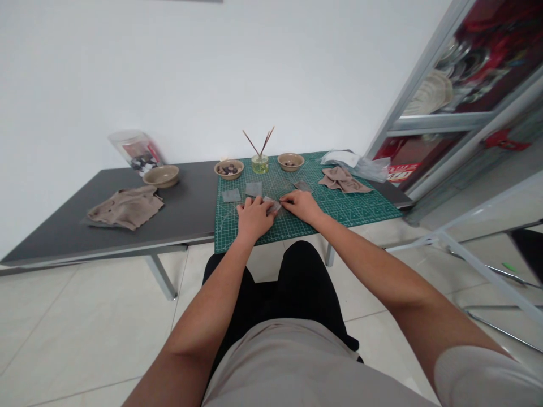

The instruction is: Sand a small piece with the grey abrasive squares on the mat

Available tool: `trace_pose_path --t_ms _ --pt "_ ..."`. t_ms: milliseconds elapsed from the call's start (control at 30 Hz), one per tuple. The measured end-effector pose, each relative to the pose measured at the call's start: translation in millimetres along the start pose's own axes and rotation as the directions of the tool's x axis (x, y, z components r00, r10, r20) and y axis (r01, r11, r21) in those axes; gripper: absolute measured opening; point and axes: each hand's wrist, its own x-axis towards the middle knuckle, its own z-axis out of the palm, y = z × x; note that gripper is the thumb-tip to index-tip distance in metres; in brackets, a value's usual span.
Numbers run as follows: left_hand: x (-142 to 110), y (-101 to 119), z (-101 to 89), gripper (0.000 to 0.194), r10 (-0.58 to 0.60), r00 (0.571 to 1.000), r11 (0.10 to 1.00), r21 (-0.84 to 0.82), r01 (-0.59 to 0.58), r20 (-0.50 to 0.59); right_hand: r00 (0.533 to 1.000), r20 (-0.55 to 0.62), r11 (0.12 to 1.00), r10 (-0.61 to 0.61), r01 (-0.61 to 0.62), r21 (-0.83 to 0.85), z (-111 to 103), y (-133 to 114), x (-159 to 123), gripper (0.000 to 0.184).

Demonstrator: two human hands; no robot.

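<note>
The bag (pixel 274 206) lies low over the mat (pixel 348 210), between the two hands, its left end against the thumb side of the left hand (pixel 256 215) and its right end at the fingertips of the right hand (pixel 302 204). The left hand's outer fingers are spread, but I cannot tell whether its thumb and forefinger grip the bag; the right hand's thumb and fingertips are drawn close together at the edge, too small to show a sure pinch. Two flat squares (pixel 231 195) lie just beyond the left hand.
</note>
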Motion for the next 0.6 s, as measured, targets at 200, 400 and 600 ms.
trace_pose_path --t_ms 200,400,600 --pt "-1 1 -2.0 0.033 -0.009 1.000 0.999 0.037 0.008 0.017 0.998 0.038 0.998 -0.052 0.051 0.043 -10 10 -5 0.017" --pt "-2 2 -4.8 0.034 -0.010 1.000 0.999 0.050 0.008 0.025 0.974 -0.137 0.911 0.180 -0.113 0.396 -4 10 5 0.016" --pt "-1 -2 -7.0 0.038 -0.034 0.997 0.999 -0.024 0.036 0.067 0.927 0.079 0.246 0.366 -0.179 0.953 4 -11 9 0.023"
